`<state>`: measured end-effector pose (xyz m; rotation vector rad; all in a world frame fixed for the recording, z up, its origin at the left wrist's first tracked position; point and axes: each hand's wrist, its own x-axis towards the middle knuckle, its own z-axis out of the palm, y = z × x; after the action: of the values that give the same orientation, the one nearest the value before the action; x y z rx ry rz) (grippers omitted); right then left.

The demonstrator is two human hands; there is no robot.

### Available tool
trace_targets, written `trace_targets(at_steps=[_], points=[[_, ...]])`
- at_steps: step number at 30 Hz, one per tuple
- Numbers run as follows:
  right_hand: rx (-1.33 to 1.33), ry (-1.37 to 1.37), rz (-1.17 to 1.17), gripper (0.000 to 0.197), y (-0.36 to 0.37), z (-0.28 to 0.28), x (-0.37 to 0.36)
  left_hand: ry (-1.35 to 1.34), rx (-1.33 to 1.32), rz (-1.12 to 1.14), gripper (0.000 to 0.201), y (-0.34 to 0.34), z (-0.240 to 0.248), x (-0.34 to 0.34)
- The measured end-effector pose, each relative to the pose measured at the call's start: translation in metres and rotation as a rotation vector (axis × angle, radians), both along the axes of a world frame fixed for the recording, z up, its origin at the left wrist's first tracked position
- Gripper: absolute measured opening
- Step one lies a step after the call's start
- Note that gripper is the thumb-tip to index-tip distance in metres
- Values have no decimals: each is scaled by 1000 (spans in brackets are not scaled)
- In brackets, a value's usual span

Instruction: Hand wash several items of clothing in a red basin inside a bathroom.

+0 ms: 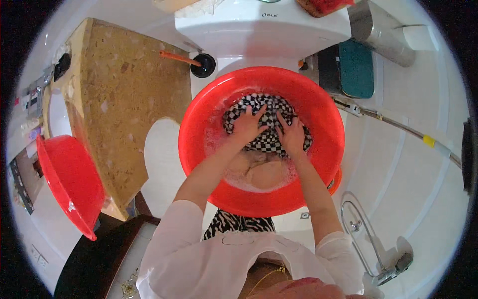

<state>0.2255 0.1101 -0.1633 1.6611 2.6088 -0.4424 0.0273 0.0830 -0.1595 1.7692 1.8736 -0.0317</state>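
A large red basin [326, 107] stands in front of me with soapy water in it. Inside lies a wet, bunched black-and-white checkered cloth [270, 119]; I cannot make out what garment it is. My left hand [247, 127] rests palm down on its left part, fingers spread. On its right part lies my right hand [293, 134], also with fingers apart and pressed on the fabric. Nearer to me, tan rounded shapes [266, 174] show in the cloudy water, and their kind is unclear. Foam rings the water's edge.
Behind the basin is a white toilet [264, 32], with a plunger [202, 65] beside it. A brown stone-patterned counter [129, 79] fills the left, with another red basin [74, 184] by it. At right are a teal-topped box [356, 70], a metal pole [406, 128] and a shower hose [366, 222].
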Motion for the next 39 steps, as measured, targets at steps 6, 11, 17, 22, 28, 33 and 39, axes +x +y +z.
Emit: trace_targets(at_steps=[6, 11, 17, 22, 28, 33, 39], points=[[-142, -70, -136, 52, 29, -59, -10, 50, 52, 116, 71, 25, -55, 13], [-72, -26, -52, 54, 31, -77, -1, 62, -69, 124, 69, 23, -60, 14], [-99, 21, -100, 53, 33, -71, 2, 57, -47, 128, 79, 25, -45, 16], [-463, 288, -436, 50, 43, 15, 13, -116, -39, 278, 90, 13, 1, -35], [-182, 695, -426, 45, 23, 239, 37, -537, 331, 392, 54, -2, 213, -75], [229, 786, -539, 43, -22, 300, 60, -716, 403, 415, 55, -21, 296, -65], [-49, 538, -302, 48, 12, 181, 25, -330, 225, 360, 52, -13, 148, -48]])
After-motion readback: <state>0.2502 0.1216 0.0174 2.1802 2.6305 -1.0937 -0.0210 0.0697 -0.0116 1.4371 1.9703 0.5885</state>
